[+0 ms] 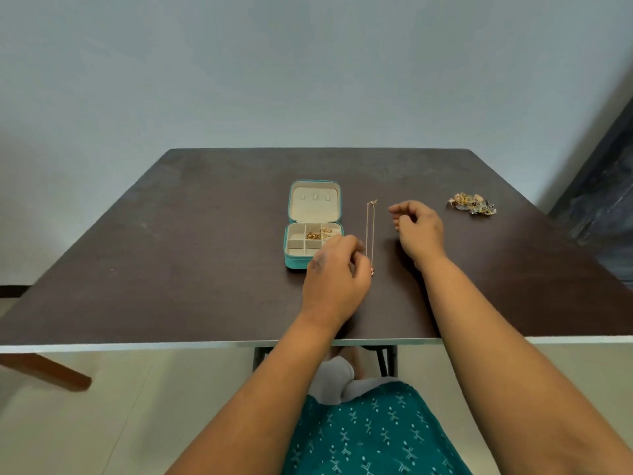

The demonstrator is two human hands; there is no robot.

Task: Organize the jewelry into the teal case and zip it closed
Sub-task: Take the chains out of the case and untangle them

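- On the dark brown table [171,234], the teal case [312,228] is lying open, its lid [314,201] folded back flat away from the person and showing a cream lining with three small tabs.
- Inside the case's divided tray, several gold pieces [318,233] are sitting in the far middle and far right compartments; the left-hand compartments are showing only cream lining.
- Just to the right of the case, a thin gold necklace [370,231] is lying stretched out in a long narrow loop, running from a clasp at the far end to a small pendant at the near end.
- The left hand [337,279] is hovering over the near right corner of the case, fingers curled inward with their tips close to the pendant end of the necklace; whether they are actually pinching the chain cannot be told, since the hand is hiding the contact.
- The right hand [416,228] is hanging just right of the necklace, clear of it, fingers loosely curled and holding nothing.
- Toward the far right of the table, well apart from the case, a small heap of mixed jewelry [472,204] is lying loose, gold and darker pieces tangled together.
- Below the table's near edge, a teal patterned garment [370,437] is showing on the person's lap.
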